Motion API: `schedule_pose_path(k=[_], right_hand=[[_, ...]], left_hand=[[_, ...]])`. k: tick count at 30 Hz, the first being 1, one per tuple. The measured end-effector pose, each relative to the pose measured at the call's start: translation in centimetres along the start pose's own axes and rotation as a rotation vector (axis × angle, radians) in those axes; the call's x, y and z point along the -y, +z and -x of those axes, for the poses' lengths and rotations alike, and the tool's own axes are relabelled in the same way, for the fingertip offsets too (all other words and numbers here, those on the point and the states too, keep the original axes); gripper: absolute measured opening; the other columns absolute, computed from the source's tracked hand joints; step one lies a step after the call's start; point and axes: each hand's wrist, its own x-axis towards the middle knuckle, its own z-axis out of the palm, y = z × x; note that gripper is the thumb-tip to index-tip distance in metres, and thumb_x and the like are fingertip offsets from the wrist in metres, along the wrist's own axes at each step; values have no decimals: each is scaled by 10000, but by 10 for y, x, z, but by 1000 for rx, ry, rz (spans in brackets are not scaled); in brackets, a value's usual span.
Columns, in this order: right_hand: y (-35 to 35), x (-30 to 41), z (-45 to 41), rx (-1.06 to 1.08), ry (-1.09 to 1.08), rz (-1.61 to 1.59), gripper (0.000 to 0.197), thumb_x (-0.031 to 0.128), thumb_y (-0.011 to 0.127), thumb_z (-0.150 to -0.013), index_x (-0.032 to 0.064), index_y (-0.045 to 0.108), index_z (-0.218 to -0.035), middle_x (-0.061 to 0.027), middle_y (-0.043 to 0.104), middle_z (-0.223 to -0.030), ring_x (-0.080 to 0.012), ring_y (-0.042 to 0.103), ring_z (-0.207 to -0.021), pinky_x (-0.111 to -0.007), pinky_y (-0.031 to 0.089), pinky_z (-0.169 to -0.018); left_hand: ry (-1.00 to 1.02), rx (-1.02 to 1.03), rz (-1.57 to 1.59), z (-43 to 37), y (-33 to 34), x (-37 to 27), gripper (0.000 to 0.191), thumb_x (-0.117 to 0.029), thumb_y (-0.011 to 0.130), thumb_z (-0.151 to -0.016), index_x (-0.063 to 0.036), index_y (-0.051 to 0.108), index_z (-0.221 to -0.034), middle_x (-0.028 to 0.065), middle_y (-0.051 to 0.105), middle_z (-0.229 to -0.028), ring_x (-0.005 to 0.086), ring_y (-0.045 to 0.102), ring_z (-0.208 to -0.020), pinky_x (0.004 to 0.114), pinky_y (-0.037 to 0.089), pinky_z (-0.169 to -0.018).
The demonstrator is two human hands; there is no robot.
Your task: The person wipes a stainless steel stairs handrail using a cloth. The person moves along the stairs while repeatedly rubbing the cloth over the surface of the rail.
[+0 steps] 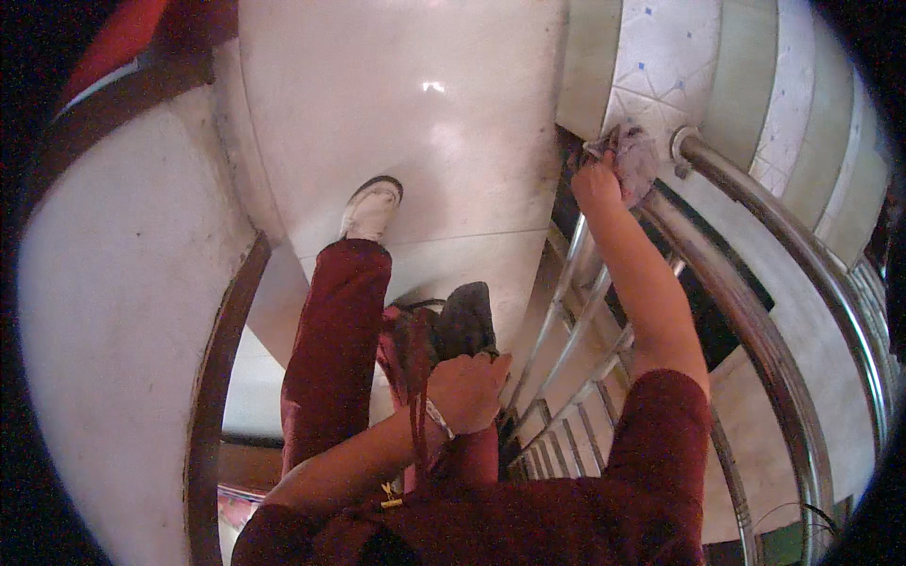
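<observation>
My right hand (600, 182) is closed on a greyish, crumpled cloth (637, 166), which lies against the tiled stair end beside the foot of a metal handrail (750, 187). Near my legs, my left hand (467, 393) is curled into a fist with its knuckles forward; dark red straps (419, 424) hang by its wrist, where I wear a light bracelet (439, 417). Whether the fist grips anything cannot be told. Under the left hand is a dark grey item (466, 318), partly covered.
Metal stair railings (764, 339) curve down on the right. Tiled steps (665, 64) lie at the upper right, and lower stairs (566, 446) show between the bars. On the left stands a pale wall (134, 318) with a brown edge (219, 368). My white shoe (371, 212) rests on the floor (488, 141).
</observation>
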Motion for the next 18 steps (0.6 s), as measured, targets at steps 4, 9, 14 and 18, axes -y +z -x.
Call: schedule_pose_path(k=[4,9,14,18], right_hand=[[41,12,-53,61,50,36,214,144,560,-774,107,678,-948,-46,661,-929,-264,614,-893,-558,363,-862],[-17,-5,1,47,-11,14,239,171,504,-829,85,668,-981,-89,642,-1023,-283,602,-929,-530,391,-850],[-58,-55,108,103,265,-51,215,247,564,-761,125,686,-889,-54,667,-909,-245,633,-852,-499,407,-746],[-89,-91,204,124,314,-1,227,268,609,-710,121,649,-879,-65,657,-856,-253,633,-812,-487,422,-703]], left_hand=[[-2,32,3,-1,4,3,499,-216,625,-691,-81,473,-1147,173,589,-866,355,603,-721,455,502,-596],[-26,35,-21,2,22,6,475,-189,613,-684,-82,484,-1129,165,594,-831,344,605,-717,447,502,-594],[89,-76,-23,-1,25,2,438,-166,586,-679,-85,479,-1096,178,600,-860,350,601,-740,451,495,-621],[96,-93,6,-2,10,-8,442,-144,570,-679,-79,477,-1106,185,599,-909,353,594,-827,450,485,-698]])
